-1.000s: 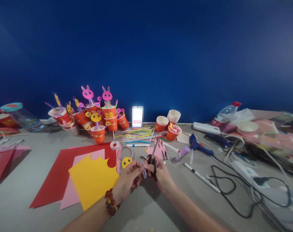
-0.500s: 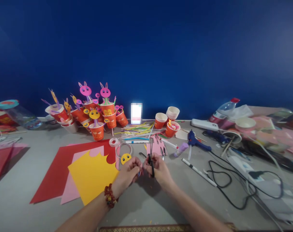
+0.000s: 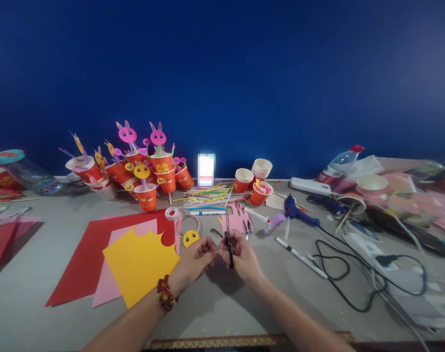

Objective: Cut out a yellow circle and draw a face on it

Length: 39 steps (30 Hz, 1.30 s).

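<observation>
My left hand (image 3: 199,255) is closed in a pinch near the middle of the table; whatever small piece lies between its fingertips is too hidden to name. Close beside it, my right hand (image 3: 241,254) has its fingers round black-handled scissors (image 3: 228,247), blades pointing away from me. The fingertips of both hands almost meet. A yellow round face with two eyes (image 3: 190,238) lies just beyond my left hand, near a roll of clear tape (image 3: 188,226). Pink paper with cut-outs (image 3: 236,219) lies past the scissors.
Yellow (image 3: 140,264) and red sheets (image 3: 74,264) lie at the left, below decorated red cups (image 3: 146,198). Behind are pipe cleaners (image 3: 204,194) and a cup of scraps (image 3: 261,194). A blue glue gun (image 3: 299,212), marker (image 3: 301,258) and black cable (image 3: 349,298) lie right.
My fingertips have come closer together, and the pink and blue bit seen between them is now mostly hidden. The scissors are still in my right hand. The view has shifted slightly.
</observation>
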### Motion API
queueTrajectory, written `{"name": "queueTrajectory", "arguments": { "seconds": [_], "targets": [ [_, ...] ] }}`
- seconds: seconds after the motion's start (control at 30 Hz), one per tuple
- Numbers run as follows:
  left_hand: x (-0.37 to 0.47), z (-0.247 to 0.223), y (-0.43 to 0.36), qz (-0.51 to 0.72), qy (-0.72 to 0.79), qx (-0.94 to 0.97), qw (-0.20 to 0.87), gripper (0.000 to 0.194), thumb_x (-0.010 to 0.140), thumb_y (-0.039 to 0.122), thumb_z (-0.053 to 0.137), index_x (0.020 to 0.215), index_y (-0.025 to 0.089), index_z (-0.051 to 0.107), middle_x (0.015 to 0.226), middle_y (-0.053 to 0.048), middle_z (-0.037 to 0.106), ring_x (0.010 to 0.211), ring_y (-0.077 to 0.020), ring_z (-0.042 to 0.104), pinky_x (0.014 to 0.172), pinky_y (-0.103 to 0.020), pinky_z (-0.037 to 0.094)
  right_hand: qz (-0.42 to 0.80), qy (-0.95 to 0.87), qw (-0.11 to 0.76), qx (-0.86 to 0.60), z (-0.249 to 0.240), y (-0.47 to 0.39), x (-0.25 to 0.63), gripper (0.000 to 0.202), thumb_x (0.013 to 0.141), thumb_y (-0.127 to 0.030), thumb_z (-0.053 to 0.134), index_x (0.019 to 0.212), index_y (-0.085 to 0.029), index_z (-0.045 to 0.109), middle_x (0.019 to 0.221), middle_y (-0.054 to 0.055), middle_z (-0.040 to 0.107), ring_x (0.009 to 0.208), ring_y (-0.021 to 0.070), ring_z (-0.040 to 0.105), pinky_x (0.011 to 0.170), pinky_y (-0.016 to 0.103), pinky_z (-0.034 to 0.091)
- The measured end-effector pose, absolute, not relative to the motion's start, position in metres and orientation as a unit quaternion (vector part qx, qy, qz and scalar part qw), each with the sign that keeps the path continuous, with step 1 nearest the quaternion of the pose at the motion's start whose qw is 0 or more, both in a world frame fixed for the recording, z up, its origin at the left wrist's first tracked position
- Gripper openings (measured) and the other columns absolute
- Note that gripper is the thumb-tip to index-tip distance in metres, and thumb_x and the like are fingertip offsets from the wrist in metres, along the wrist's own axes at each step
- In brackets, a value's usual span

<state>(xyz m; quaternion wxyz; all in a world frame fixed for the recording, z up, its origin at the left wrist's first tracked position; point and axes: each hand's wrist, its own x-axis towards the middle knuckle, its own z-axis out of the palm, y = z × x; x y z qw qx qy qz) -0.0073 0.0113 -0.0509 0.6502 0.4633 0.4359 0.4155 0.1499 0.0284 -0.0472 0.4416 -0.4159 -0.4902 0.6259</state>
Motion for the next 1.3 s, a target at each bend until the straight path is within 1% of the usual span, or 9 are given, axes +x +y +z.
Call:
{"name": "queueTrajectory", "arguments": {
  "seconds": [0.13,0.2,0.33,0.4,0.63,0.9,1.0,1.1,1.3],
  "targets": [
    [-0.007,-0.047,0.012,0.443,0.416,0.399,0.686,0.029,0.075,0.041,0.069,0.076,0.019,0.05,0.056,0.009,0.049,0.036,-0.0018,0.025,0.037,-0.017,0.017,0.627,-0.48,0.447,-0.421,-0.043,0.027,0.152,0.039,0.065,-0.035,0.083,0.082,-0.022,0.05,0.074,-0.006,0.057,0.041,0.0044,0.044,0.035,0.017,0.035],
    [-0.009,-0.045,0.013,0.468,0.405,0.39,0.682,0.03,0.074,0.041,0.07,0.076,0.019,0.049,0.059,0.008,0.052,0.035,-0.0008,0.023,0.038,-0.017,0.017,0.633,-0.485,0.43,-0.424,-0.043,0.024,0.156,0.041,0.065,-0.043,0.083,0.081,-0.021,0.051,0.068,-0.007,0.056,0.039,0.0046,0.043,0.034,0.018,0.032],
    [-0.014,-0.039,0.014,0.501,0.389,0.384,0.671,0.029,0.075,0.039,0.07,0.077,0.019,0.049,0.077,0.004,0.06,0.036,0.002,0.02,0.038,-0.018,0.013,0.686,-0.528,0.313,-0.392,-0.047,0.012,0.169,0.05,0.071,-0.065,0.071,0.076,-0.021,0.049,0.053,-0.005,0.059,0.035,0.0054,0.039,0.037,0.02,0.026],
    [-0.016,-0.035,0.013,0.505,0.393,0.383,0.666,0.028,0.076,0.037,0.07,0.076,0.019,0.049,0.078,0.004,0.059,0.037,0.0017,0.02,0.038,-0.018,0.012,0.7,-0.548,0.259,-0.377,-0.048,0.005,0.174,0.052,0.073,-0.07,0.066,0.075,-0.02,0.048,0.054,-0.002,0.063,0.036,0.0064,0.041,0.039,0.02,0.024],
    [-0.016,-0.033,0.011,0.486,0.4,0.389,0.673,0.025,0.076,0.036,0.069,0.074,0.02,0.05,0.056,0.009,0.046,0.035,-0.0011,0.02,0.037,-0.019,0.012,0.707,-0.552,0.224,-0.38,-0.046,-0.003,0.177,0.054,0.071,-0.072,0.064,0.072,-0.021,0.047,0.05,-0.002,0.062,0.035,0.0058,0.036,0.038,0.02,0.02],
    [-0.022,-0.025,0.013,0.447,0.428,0.403,0.675,0.029,0.071,0.037,0.072,0.072,0.019,0.049,0.063,0.006,0.055,0.036,-0.0003,0.02,0.037,-0.019,0.012,0.708,-0.549,0.189,-0.401,-0.049,-0.001,0.186,0.054,0.07,-0.072,0.065,0.071,-0.021,0.047,0.046,-0.003,0.06,0.033,0.0049,0.031,0.036,0.019,0.017],
    [-0.024,-0.024,0.014,0.428,0.423,0.413,0.684,0.029,0.072,0.037,0.072,0.072,0.019,0.048,0.06,0.007,0.054,0.036,-0.0005,0.02,0.037,-0.018,0.012,0.716,-0.545,0.175,-0.399,-0.05,0.0,0.19,0.055,0.07,-0.072,0.066,0.071,-0.02,0.047,0.044,-0.004,0.059,0.032,0.0044,0.03,0.035,0.018,0.017],
    [-0.027,-0.025,0.015,0.414,0.412,0.425,0.692,0.029,0.074,0.036,0.07,0.072,0.019,0.047,0.067,0.005,0.06,0.036,0.0003,0.021,0.037,-0.018,0.012,0.72,-0.545,0.162,-0.399,-0.051,0.001,0.192,0.056,0.069,-0.073,0.066,0.071,-0.02,0.047,0.042,-0.005,0.057,0.03,0.004,0.029,0.034,0.018,0.016],
    [-0.028,-0.027,0.016,0.403,0.409,0.431,0.696,0.028,0.075,0.034,0.069,0.074,0.019,0.045,0.079,-0.001,0.069,0.036,0.0013,0.021,0.037,-0.018,0.012,0.717,-0.547,0.163,-0.4,-0.049,0.001,0.193,0.059,0.065,-0.076,0.067,0.068,-0.02,0.046,0.039,-0.006,0.053,0.033,0.0059,0.035,0.037,0.019,0.016]
  ]
}}
